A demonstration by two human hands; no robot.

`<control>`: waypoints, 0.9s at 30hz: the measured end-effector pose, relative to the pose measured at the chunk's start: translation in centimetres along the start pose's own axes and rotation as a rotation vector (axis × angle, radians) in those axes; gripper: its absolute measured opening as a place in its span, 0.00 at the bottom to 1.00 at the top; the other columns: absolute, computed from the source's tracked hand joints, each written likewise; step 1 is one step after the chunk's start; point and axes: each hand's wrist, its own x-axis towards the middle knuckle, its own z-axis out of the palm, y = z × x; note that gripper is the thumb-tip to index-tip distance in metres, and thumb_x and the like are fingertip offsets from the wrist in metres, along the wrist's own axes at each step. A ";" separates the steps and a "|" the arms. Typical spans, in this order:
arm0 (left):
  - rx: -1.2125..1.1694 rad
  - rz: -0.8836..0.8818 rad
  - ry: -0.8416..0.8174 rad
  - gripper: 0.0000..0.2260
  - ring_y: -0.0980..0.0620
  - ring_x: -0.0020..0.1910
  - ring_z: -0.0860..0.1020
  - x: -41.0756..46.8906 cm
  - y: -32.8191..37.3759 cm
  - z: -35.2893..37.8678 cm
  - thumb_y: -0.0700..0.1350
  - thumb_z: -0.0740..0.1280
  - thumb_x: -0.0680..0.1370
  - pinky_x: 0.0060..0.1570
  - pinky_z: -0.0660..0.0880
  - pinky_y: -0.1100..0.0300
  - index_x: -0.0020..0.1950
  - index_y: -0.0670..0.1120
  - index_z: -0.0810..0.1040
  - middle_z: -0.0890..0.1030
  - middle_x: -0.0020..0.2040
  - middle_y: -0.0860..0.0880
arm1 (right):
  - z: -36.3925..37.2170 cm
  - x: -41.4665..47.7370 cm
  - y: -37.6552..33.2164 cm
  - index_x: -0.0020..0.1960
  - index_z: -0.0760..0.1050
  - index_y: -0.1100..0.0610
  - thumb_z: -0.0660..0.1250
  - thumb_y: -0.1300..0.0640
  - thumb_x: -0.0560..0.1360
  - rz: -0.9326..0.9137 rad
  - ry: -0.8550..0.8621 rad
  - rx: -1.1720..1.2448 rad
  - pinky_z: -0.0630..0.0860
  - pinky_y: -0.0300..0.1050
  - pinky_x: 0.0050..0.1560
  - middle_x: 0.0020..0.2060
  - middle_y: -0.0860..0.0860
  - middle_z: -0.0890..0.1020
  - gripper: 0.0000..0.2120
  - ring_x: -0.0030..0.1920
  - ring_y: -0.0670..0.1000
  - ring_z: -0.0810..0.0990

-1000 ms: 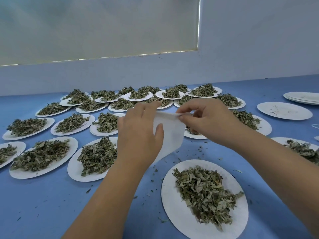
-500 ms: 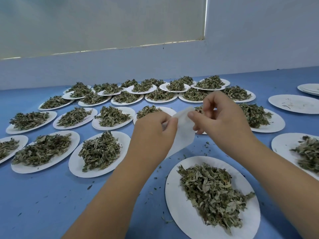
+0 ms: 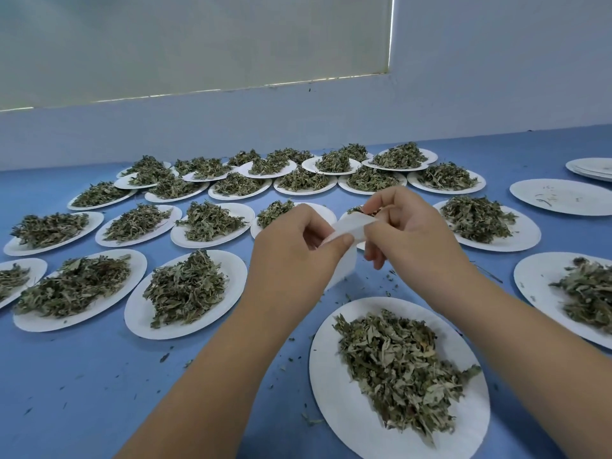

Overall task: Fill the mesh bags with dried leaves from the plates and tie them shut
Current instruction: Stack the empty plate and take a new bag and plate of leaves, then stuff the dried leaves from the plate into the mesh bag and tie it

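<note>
Mesh bag (image 3: 347, 228) pinched by left hand (image 3: 294, 256), right hand (image 3: 409, 238).

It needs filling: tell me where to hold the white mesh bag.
Pinch the mesh bag at its upper edge from both sides, as the left hand and right hand do: it is limp cloth hanging below them, so it probably spreads only there.

text: none readable | labels: none | numbers: none | signs: none
</note>
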 end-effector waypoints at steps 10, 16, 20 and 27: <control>0.241 -0.062 -0.008 0.05 0.48 0.37 0.79 -0.3 0.5 -1.0 0.49 0.63 0.77 0.38 0.76 0.50 0.42 0.53 0.70 0.76 0.36 0.54 | -1.4 -0.9 -0.8 0.49 0.71 0.48 0.65 0.68 0.70 -0.195 -0.257 -0.361 0.71 0.46 0.39 0.33 0.49 0.71 0.16 0.34 0.47 0.69; 0.274 -0.138 -0.194 0.05 0.52 0.29 0.79 -0.9 0.5 -1.1 0.49 0.58 0.80 0.32 0.79 0.52 0.44 0.55 0.68 0.82 0.35 0.51 | -2.4 -0.8 -1.0 0.48 0.72 0.48 0.64 0.66 0.69 -0.154 -0.265 -0.365 0.67 0.37 0.34 0.32 0.44 0.71 0.14 0.31 0.44 0.68; 0.110 -0.103 -0.183 0.08 0.55 0.23 0.74 -0.8 0.7 -1.2 0.43 0.59 0.79 0.22 0.72 0.59 0.47 0.58 0.70 0.81 0.32 0.52 | -2.9 -0.7 -1.1 0.46 0.70 0.49 0.66 0.64 0.70 -0.113 -0.326 -0.357 0.72 0.41 0.36 0.31 0.43 0.74 0.12 0.30 0.44 0.70; 0.085 0.071 -0.013 0.08 0.47 0.25 0.70 -0.4 0.3 -1.7 0.44 0.58 0.80 0.20 0.66 0.55 0.46 0.57 0.70 0.77 0.31 0.44 | -3.9 -1.2 -2.1 0.40 0.74 0.52 0.74 0.50 0.68 -0.029 -0.528 -0.362 0.75 0.38 0.33 0.30 0.46 0.77 0.10 0.29 0.44 0.74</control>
